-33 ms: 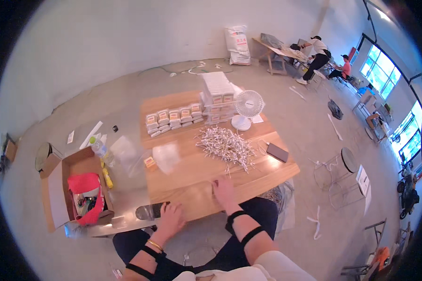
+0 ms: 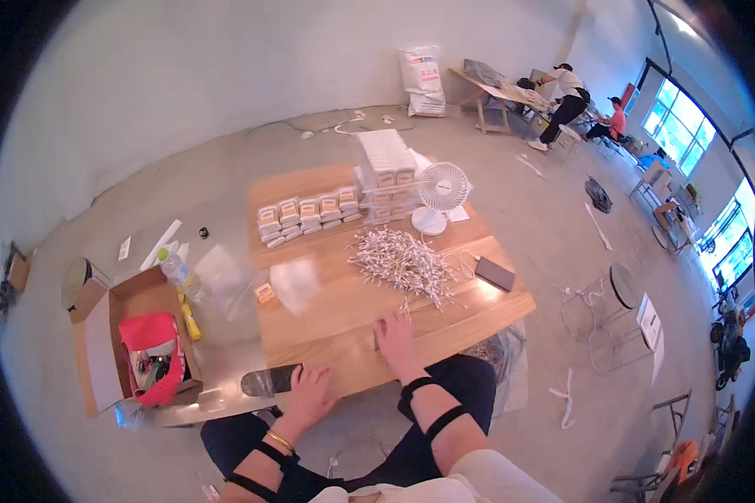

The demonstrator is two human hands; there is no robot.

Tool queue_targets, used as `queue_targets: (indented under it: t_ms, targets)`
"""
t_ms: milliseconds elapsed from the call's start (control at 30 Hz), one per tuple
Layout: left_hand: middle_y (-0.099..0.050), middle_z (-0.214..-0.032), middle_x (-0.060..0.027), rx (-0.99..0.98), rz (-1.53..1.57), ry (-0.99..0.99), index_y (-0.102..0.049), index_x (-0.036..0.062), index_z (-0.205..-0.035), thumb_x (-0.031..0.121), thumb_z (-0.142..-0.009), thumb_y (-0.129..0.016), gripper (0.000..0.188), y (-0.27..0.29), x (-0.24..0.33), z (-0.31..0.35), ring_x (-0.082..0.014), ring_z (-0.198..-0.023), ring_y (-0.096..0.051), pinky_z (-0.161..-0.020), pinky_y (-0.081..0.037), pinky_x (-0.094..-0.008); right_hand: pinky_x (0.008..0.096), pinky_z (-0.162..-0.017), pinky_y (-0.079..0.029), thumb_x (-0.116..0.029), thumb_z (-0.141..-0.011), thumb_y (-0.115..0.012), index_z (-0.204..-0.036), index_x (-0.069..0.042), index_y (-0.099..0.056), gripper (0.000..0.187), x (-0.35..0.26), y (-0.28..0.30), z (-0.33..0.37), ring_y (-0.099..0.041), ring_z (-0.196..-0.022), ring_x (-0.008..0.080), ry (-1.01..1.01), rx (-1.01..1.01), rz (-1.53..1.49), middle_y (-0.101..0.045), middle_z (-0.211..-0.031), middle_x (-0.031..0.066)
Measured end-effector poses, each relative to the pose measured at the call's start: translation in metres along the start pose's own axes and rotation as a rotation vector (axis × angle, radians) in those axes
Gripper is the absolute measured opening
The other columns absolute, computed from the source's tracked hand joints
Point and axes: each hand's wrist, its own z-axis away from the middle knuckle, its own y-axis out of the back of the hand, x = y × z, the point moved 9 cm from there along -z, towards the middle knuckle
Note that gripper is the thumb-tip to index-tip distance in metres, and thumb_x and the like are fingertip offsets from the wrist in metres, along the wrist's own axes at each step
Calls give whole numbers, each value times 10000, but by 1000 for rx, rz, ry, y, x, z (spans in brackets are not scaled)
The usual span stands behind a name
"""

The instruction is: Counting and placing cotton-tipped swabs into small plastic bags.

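Note:
A wooden table (image 2: 327, 327) stands before me. My left hand (image 2: 312, 394) rests at its near edge, fingers spread and holding nothing, beside a dark, rounded, flat object (image 2: 268, 381). On the wood lies my right hand (image 2: 396, 342), its fingers stretched out and empty, just short of a loose heap of thin white sticks (image 2: 403, 264) that look like cotton swabs. Clear plastic bags (image 2: 295, 285) and a small stack of orange-and-white cards (image 2: 265, 293) lie farther left. Filled small packs (image 2: 309, 210) line the back left, next to a tall stack of white packs (image 2: 386, 155).
A white fan (image 2: 442, 189) stands at the back right, a dark power bank (image 2: 495, 274) with a cable nearer. Left of the table, an opened cardboard box (image 2: 143, 293) holds a red cloth (image 2: 155, 331); a bottle (image 2: 173, 264) is beside it. Stools (image 2: 624, 285) and two people are farther right.
The view has shifted very slightly. My hands stay in nearly the same places; nothing has been taken hold of or let go.

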Motion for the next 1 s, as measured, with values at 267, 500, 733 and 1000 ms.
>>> queue_targets:
  t_ms: [267,500,733,1000]
  targets:
    - [-375,-1607,-178,-32,-34,-145,-453,58,-1513,401,-870,-758,789,-26,41,-58,-354,-1509,-327,-1245,-239,-541,489,-946,-449,-346,-814,-811,-1017,-94,-629,370,60,24,-34,-571,-1093,352,-391,123,102,-614,-1062,143]
    - [-353,-1640,-163,-57,-215,-211,-393,39,-1564,514,-967,-598,791,-54,45,-121,-325,-1542,-294,-1262,-203,-537,496,-952,-446,-322,-833,-787,-904,-112,-691,241,97,14,-35,-598,-1058,338,-499,119,60,-661,-1014,129]
    - [-450,-1562,-161,-33,-280,-212,-453,35,-1531,509,-974,-582,743,-49,53,-109,-344,-1467,-378,-1258,-198,-569,492,-936,-457,-251,-870,-741,-928,-87,-728,174,48,-15,-11,-595,-1068,364,-193,-155,-64,-678,-1012,138]
    - [-310,-1644,-191,33,-150,-22,-416,72,-1563,500,-920,-652,808,-49,40,-77,-428,-1523,-253,-1236,-140,-669,482,-934,-451,-212,-825,-775,-1015,-116,-696,227,23,-15,-40,-573,-1055,344,43,62,-85,-619,-1049,116]
